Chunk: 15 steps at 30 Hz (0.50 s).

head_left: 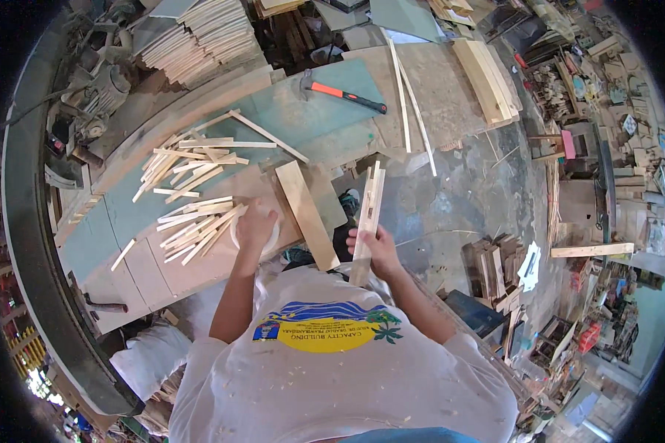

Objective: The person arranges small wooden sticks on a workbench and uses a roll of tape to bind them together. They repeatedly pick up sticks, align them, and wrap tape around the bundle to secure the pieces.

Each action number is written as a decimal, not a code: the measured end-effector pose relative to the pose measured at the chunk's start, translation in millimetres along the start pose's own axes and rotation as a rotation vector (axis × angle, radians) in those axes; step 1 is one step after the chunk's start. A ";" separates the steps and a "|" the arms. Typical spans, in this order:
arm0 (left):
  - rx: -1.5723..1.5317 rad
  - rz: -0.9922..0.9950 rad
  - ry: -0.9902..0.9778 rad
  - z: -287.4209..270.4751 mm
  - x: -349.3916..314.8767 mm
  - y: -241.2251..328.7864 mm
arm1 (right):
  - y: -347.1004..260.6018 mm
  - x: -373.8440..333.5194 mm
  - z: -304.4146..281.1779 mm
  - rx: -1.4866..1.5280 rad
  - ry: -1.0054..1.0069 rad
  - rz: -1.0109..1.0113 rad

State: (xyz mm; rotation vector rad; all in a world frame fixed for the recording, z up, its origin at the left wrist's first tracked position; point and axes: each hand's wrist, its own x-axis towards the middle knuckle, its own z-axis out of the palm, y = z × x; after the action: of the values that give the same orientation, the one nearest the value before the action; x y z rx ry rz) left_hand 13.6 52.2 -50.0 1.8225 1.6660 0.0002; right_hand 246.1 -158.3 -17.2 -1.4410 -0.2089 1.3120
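My right hand (380, 251) is closed around a pale wooden bar (370, 210) with slots cut into it. The bar stands out upward past my fingers, its lower end close to my shirt. My left hand (255, 227) is at a round white thing, perhaps a tub (273, 238), at the bench's near edge. Its fingers are bent together, and what they grip, if anything, is hidden. Left of that hand lie several thin wooden strips (192, 230), with a bigger loose pile of strips (192, 159) beyond. Between my hands a flat board (304, 214) lies slantwise.
A hammer (343, 94) with an orange and black handle rests on the green bench top (273, 103). Long thin sticks (406, 103) and stacked boards (488, 81) lie at the far right of the bench. A motor (111, 90) stands at the far left.
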 end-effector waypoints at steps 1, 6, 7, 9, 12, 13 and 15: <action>0.006 -0.019 -0.031 -1.8 -0.6 3.8 | 1.4 2.6 -4.0 0.044 0.060 -0.016; 0.055 -0.097 -0.083 -3.9 -6.2 14.2 | -38.3 80.8 -69.1 -0.334 0.454 -0.240; 0.050 -0.097 -0.062 -1.3 -6.7 12.3 | -51.5 110.3 -94.9 -0.665 0.621 -0.356; 0.047 -0.089 -0.013 5.5 -7.2 5.4 | -133.6 149.5 -89.0 -0.692 0.599 -0.547; 0.051 -0.084 -0.022 14.0 0.2 -0.2 | -176.1 246.4 -177.6 -1.398 0.736 -0.595; 0.050 -0.073 -0.020 14.1 1.0 0.4 | -179.2 267.3 -185.3 -1.423 0.803 -0.596; 0.042 -0.054 -0.014 8.5 -1.3 7.3 | -187.0 294.1 -193.8 -1.476 0.933 -0.603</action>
State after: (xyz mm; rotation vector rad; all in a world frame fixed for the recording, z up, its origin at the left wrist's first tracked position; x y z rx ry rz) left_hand 23.4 47.4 -52.8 1.8033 1.7166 -0.0711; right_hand 600.0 11.0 -88.5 -2.6897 -0.9964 -0.3269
